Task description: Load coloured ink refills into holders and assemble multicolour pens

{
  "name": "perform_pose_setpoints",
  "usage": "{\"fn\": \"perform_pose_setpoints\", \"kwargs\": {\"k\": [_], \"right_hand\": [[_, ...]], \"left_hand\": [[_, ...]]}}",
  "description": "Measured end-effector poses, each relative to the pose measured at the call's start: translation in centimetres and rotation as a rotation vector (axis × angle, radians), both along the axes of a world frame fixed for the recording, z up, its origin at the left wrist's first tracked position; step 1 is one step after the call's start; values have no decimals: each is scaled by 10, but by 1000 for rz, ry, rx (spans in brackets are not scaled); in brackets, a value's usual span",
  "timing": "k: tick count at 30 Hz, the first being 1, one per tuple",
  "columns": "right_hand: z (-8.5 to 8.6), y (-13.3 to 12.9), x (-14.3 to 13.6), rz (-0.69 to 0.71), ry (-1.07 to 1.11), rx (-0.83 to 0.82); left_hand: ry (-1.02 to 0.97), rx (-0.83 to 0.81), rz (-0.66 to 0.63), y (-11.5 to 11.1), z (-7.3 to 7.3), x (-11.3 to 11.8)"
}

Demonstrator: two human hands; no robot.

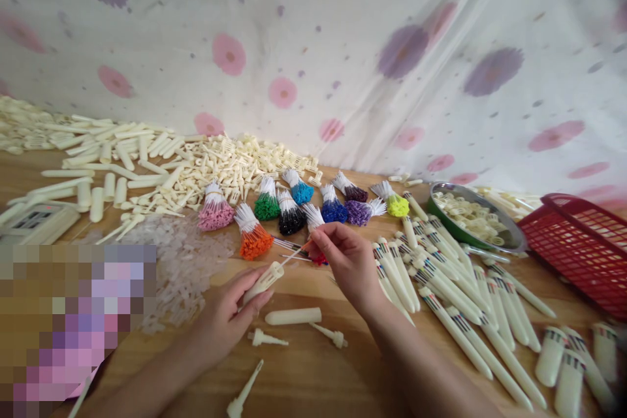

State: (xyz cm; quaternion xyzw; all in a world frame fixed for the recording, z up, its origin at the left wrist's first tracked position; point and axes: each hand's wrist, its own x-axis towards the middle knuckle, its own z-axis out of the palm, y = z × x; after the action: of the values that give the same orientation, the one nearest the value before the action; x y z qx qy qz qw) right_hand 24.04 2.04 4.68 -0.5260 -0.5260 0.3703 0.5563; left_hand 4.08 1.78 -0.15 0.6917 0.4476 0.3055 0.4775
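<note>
My left hand [238, 304] is closed round a cream slotted pen barrel [266, 279], its open end tilted up to the right. Between the thumb and fingers of my right hand [349, 262] is a thin white pen refill [292, 255] with an orange end. The refill's far tip reaches the barrel's open end; whether it is inside I cannot tell. Just below lie a smooth cream pen tube [292, 316] and small pointed cream pieces, one a cone [269, 338]. Beyond my hands stand bundles of refills, among them orange [255, 238], black [290, 215] and a partly hidden red one.
Cream pen parts [235, 160] are heaped along the back left, beside a pile of clear plastic bits [171, 268]. Many multicolour pens [455, 274] lie at right, near a green-sided metal bowl [514, 238] and a red basket [578, 241]. A flowered sheet [313, 46] hangs behind.
</note>
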Motion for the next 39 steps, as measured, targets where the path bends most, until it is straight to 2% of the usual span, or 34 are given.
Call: {"fn": "perform_pose_setpoints", "kwargs": {"k": [4,11,17,30,39], "right_hand": [[-3,0,-3,48,57,-31],[4,-1,-1,38,138,-47],[0,2,0,36,176,-105],[2,-2,1,4,84,-33],[-1,-9,-3,37,1,23]], "left_hand": [[-19,8,-6,-1,1,-1],[-7,20,-29,-1,1,-2],[-23,37,-36,-3,2,-1],[-57,89,8,-4,-1,-2],[-78,45,31,-3,-1,-1]]}}
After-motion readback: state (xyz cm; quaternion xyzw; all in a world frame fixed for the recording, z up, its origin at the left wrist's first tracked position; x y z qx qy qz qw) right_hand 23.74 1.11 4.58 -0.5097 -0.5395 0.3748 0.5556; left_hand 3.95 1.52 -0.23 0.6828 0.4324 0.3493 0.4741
